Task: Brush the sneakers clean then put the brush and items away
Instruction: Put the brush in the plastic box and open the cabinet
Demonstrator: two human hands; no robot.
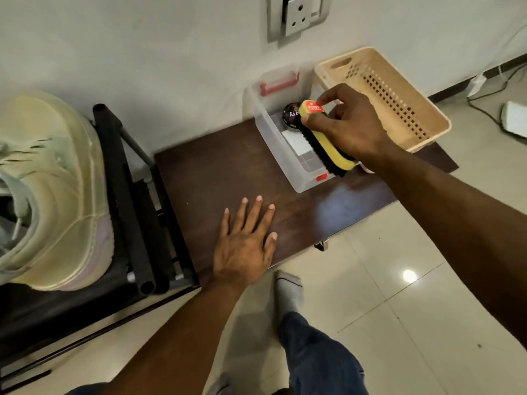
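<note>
A: Where is the brush (325,138)?
B: In the right hand (346,125), held over the clear box (273,155). The fingers and thumb curl round its yellow back, bristles turned to the left, and its lower end hangs over the box's near right corner.
A: And the box sits where?
B: On the dark table (228,178), by the far edge against the wall, with a red handle (279,81) on its far end. Inside it lie a round black tin (291,115), at the far end just beside the brush's tip, and a white card (296,142) on the bottom.
A: The left hand (245,240)?
B: Flat on the table near its front edge, palm down, fingers straight and spread. It holds nothing.
A: The sneakers?
B: One pale sneaker (54,189) shows, on a black rack (128,195) left of the table, well apart from both hands. I cannot tell whether a second one is there.
A: What else?
B: A beige basket (399,98) at the table's far right corner, touching the box's right side. A wall socket (299,15) above. A foot in a grey sock (289,292) on the tiled floor, just in front of the table.
</note>
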